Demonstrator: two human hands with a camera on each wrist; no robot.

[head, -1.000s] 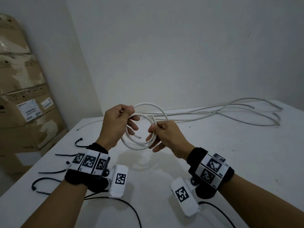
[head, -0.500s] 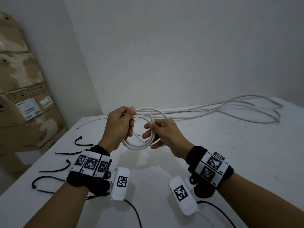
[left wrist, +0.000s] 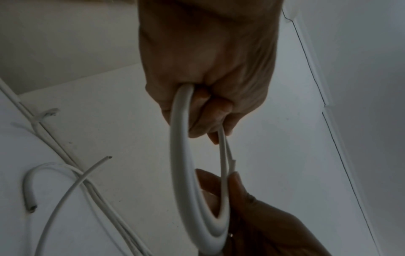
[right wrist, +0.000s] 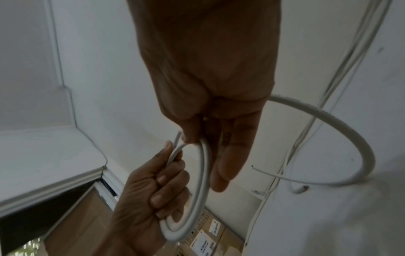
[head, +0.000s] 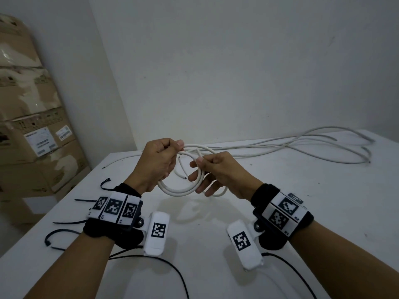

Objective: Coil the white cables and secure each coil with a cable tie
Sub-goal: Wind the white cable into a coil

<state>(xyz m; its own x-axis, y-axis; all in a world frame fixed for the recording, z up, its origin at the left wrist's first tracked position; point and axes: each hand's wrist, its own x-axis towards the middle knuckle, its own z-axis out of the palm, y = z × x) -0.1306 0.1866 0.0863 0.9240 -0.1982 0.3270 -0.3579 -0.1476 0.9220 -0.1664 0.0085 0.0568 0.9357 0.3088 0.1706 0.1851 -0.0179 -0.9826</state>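
Note:
A small coil of white cable [head: 181, 191] hangs between my two hands above the white table [head: 302, 212]. My left hand [head: 164, 160] grips the coil's left side in a fist; in the left wrist view this hand [left wrist: 208, 104] closes round the coil [left wrist: 186, 173]. My right hand [head: 208, 166] pinches the strands on the right side with thumb and forefinger, its other fingers stretched under the loop. A cut cable end [head: 197, 151] sticks up beside that thumb. The right wrist view shows the right hand [right wrist: 192, 136] pinching the coil [right wrist: 201, 190].
Several loose white cables [head: 302, 145] lie along the table's back and right. Black cable ties [head: 60, 233] are scattered near the left edge. Cardboard boxes [head: 32, 130] are stacked left of the table. Black wires [head: 172, 272] trail from the wrist cameras.
The coil's tall upper loop has drawn in and flattened, and the coil sits lower between the hands. Both hands keep their hold and stand slightly closer together.

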